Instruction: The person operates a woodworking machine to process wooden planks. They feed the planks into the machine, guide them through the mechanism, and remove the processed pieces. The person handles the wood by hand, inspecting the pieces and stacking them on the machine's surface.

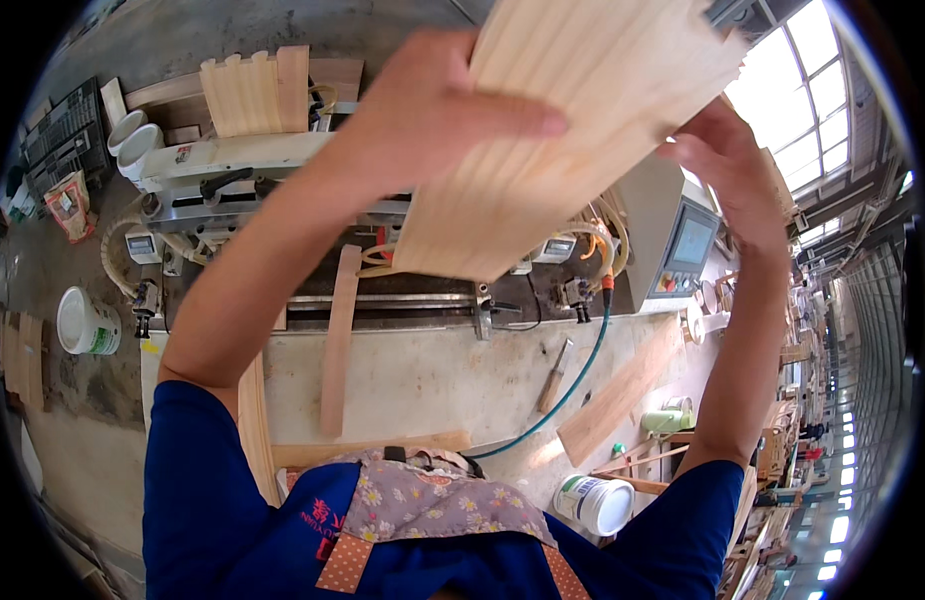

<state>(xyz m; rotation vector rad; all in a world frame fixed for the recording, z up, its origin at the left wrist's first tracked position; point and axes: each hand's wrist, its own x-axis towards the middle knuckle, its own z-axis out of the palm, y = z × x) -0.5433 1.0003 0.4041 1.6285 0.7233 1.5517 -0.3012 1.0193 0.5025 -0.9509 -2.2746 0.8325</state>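
I hold a pale wooden board (572, 130) up in front of me, tilted, with a notched end at its upper right. My left hand (452, 105) is closed on its left edge, the thumb lying across the face and the other fingers hidden. At the right edge my right hand (727, 165) grips the board with bent fingers, partly out of sight. Below and behind the board is a long machine (232, 160) with clamps, hoses and a metal rail. A narrow wooden strip (340, 345) leans by the machine's front edge.
A control panel (687, 245) stands at the right. Nearer me lie a chisel (555, 378), a blue-green hose (577, 385) and a wide plank (622, 390). White buckets (87, 322) stand on the floor at left, another white bucket (594, 503) at right. Notched boards (257, 93) rest behind the machine.
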